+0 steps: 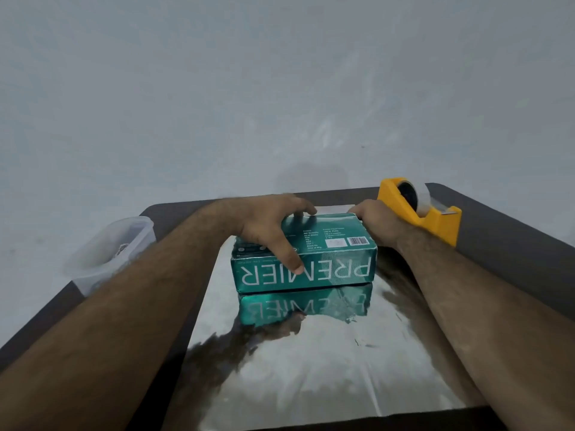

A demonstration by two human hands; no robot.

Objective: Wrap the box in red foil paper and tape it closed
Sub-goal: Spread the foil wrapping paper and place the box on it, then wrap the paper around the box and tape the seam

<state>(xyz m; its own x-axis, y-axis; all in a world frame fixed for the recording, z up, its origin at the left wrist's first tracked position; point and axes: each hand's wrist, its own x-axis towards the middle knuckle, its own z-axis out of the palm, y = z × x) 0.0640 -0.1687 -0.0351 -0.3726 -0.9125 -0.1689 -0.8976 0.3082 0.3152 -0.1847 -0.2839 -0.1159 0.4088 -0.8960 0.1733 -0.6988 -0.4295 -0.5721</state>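
Head view: both hands clasp box, left hand [267, 231] over top, right hand [378, 223] on end, positioning box [311, 259] on foil [311, 368]. Next: fold foil over, then tape.

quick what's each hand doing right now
Left hand: gripping the teal cardboard box, fingers over top, thumb on front.
Right hand: against the box's right end; grip cannot be told.
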